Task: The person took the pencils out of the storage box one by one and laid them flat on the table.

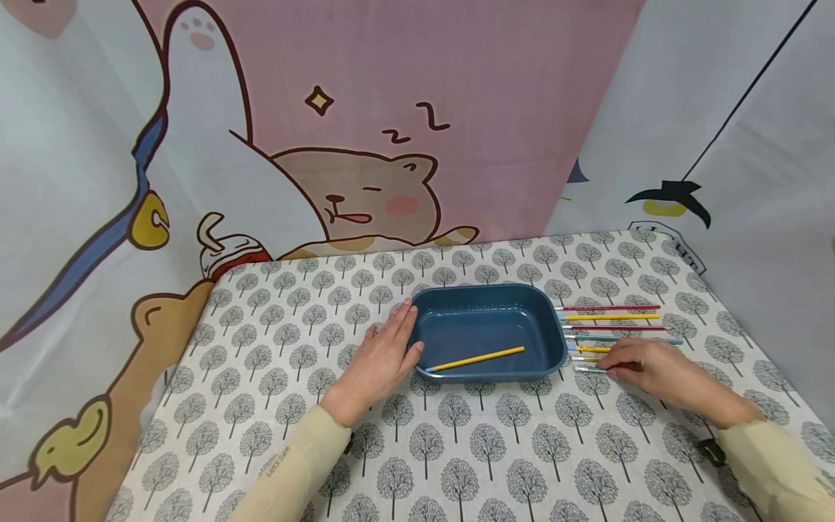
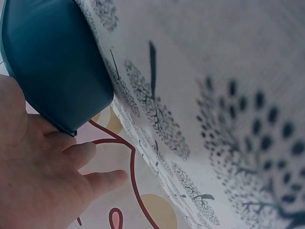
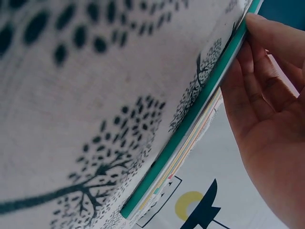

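A dark blue tray (image 1: 489,373) stands on the tablecloth with one yellow paintbrush (image 1: 476,359) lying in it, its pale blue tip at the front left. My left hand (image 1: 381,355) rests against the tray's left rim, fingers extended. The left wrist view shows that hand (image 2: 47,167) under the tray's outer wall (image 2: 62,62). To the right, my right hand (image 1: 642,366) pinches the nearest brush of a row, a green paintbrush (image 3: 190,114), between thumb and fingers. Its pale tip points toward the tray; the hand hides much of its handle in the head view.
Several thin paintbrushes lie side by side right of the tray, among them a red one (image 1: 613,308), a yellow one (image 1: 613,317) and a teal one (image 1: 652,340). The tablecloth (image 1: 457,449) has a tree print. Cartoon-printed curtains (image 1: 522,130) hang behind the table.
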Motion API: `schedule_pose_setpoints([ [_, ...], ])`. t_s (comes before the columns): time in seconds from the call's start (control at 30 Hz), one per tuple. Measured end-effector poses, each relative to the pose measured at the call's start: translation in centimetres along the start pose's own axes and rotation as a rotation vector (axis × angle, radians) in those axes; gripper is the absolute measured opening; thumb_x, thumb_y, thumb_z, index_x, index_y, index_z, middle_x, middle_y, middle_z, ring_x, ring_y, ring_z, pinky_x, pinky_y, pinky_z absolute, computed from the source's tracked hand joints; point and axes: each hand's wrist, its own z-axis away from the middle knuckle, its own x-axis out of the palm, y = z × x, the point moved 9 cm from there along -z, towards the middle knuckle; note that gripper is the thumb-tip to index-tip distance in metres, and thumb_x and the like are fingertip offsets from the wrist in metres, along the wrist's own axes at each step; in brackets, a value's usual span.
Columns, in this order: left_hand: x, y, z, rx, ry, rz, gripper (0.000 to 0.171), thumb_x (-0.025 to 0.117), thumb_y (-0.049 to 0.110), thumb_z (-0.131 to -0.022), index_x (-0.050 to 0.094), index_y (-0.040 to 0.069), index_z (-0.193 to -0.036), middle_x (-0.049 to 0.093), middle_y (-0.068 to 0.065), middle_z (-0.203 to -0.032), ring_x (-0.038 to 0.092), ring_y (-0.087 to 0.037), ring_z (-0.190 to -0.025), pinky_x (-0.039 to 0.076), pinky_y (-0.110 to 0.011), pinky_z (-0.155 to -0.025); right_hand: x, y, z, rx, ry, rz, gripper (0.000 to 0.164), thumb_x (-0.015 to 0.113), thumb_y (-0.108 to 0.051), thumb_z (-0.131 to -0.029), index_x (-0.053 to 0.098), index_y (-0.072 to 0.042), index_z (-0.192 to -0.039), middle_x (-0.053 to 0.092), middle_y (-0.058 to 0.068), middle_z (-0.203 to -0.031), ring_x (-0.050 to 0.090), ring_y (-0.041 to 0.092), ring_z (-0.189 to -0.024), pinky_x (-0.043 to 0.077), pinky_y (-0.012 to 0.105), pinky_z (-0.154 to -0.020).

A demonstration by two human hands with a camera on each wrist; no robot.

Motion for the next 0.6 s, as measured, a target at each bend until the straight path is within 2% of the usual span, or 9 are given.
schedule_pose_setpoints([
  [0.33, 0.06, -0.09, 0.05, -0.003, -0.001, 0.003, 0.067, 0.030, 0.044, -0.113, 0.017, 0.007, -0.166, 0.010, -0.008, -0.173, 0.024, -0.032, -0.156, 0.029, -0.063, -0.119, 0.28, 0.40, -0.06, 0.048, -0.022, -0.013, 0.029, 0.086, 0.000, -0.078, 0.082, -0.020, -0.099, 0.072, -0.011, -0.098, 0.062, -0.004, -0.084, 0.056, 0.024, -0.066],
  [0.6, 0.05, -0.09, 0.02, -0.002, 0.001, 0.003, 0.067, 0.029, 0.046, -0.113, 0.017, 0.007, -0.166, 0.011, -0.009, -0.173, 0.024, -0.032, -0.156, 0.029, -0.063, -0.119, -0.44, 0.02, -0.17, 0.084, 0.003, -0.035, 0.029, 0.085, 0.000, -0.079, 0.081, -0.018, -0.101, 0.071, -0.011, -0.097, 0.059, -0.006, -0.078, 0.054, 0.022, -0.062],
])
